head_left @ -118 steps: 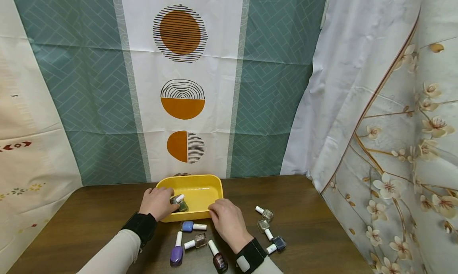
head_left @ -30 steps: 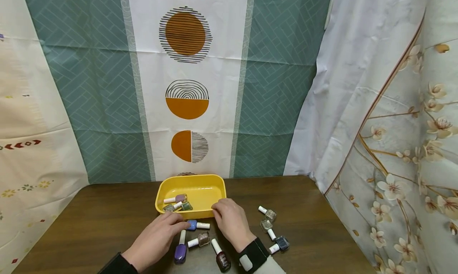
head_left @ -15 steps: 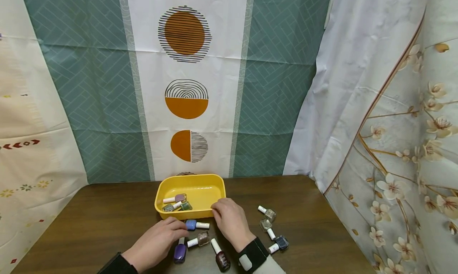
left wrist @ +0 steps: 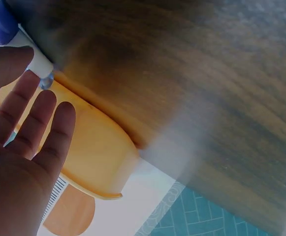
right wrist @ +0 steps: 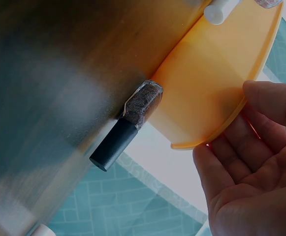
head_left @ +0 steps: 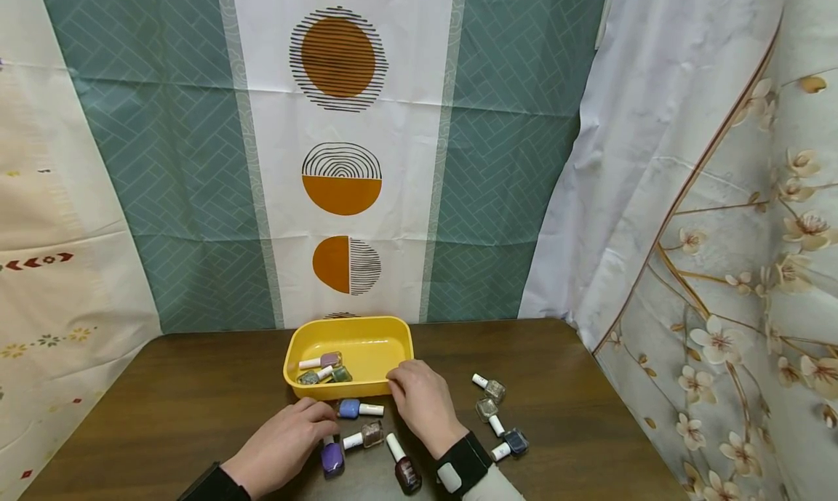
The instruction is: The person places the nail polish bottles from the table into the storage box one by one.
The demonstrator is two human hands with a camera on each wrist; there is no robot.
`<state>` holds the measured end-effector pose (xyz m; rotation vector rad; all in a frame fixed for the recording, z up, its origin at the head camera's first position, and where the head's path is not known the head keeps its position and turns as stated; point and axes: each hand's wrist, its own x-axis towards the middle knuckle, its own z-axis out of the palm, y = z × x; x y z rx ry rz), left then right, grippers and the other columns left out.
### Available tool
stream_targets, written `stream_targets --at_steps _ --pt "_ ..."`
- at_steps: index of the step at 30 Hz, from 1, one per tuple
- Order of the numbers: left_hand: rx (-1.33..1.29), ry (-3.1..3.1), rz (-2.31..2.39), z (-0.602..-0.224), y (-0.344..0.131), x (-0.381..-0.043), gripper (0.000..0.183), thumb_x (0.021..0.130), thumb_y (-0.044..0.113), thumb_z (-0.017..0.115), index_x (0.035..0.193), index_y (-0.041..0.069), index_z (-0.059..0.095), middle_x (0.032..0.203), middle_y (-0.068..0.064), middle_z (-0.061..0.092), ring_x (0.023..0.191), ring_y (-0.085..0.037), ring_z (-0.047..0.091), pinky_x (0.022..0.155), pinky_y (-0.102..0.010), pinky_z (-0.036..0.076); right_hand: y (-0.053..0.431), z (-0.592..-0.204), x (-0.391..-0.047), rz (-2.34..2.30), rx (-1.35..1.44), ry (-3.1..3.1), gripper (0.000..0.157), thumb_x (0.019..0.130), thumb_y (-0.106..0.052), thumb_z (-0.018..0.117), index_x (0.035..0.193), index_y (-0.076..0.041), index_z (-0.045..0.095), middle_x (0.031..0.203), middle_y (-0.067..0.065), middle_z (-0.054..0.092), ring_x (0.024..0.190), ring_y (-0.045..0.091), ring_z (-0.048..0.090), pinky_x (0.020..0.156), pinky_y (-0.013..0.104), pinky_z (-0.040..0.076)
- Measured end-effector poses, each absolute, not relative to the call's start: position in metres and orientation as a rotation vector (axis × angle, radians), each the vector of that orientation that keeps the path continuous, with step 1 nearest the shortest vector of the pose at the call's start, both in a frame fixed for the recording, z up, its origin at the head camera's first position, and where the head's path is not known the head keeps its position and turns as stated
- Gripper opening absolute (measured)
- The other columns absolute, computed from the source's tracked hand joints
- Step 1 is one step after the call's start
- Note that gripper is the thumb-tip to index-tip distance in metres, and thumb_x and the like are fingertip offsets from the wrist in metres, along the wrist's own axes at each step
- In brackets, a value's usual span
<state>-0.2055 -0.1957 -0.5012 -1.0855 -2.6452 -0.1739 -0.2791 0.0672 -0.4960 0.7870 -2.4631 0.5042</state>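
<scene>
You are working at a dark brown wood-grain table (head_left: 556,406), backed by a teal-and-white cloth hanging (head_left: 177,195) printed with orange circles, with a white floral curtain (head_left: 713,428) at the right. The glossy purple nail polish bottle (head_left: 332,459) with a white cap is on the near side of the yellow rounded plastic tray (head_left: 381,350); your left hand (head_left: 283,443) pinches its cap between thumb and finger. Your right hand (head_left: 424,406) grips the tray's near right rim. About four seconds ago your left hand was inside the tray; now it is at the purple bottle.
</scene>
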Motion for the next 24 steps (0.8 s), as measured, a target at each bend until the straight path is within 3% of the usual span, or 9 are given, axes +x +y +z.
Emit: stream_targets --at_steps 14,24 --pt "-1.021 -2.808 -0.207 -0.4997 -0.2006 -0.2019 0.019 0.083 0.019 0.078 0.096 0.029 0.070 0.096 0.019 0.058 0.087 -0.004 0.052 0.073 -0.028 0.049 0.0664 -0.4964 -0.2787 0.513 0.786 -2.477 0.007 0.091 -0.026 0.072 0.095 -0.022 0.075 0.093 -0.013 0.066 0.091 0.009 0.060 0.079 0.029 0.051" --pt "-1.025 -2.810 -0.192 -0.4996 -0.2023 -0.1971 0.017 0.083 0.022 0.079 0.094 0.029 0.069 0.092 0.019 0.056 0.085 -0.003 0.052 0.071 -0.030 0.049 0.0668 -0.4953 -0.2775 0.512 0.780 -2.491 0.008 0.093 -0.027 0.070 0.096 -0.022 0.075 0.093 -0.013 0.066 0.092 0.009 0.060 0.079 0.029 0.051"
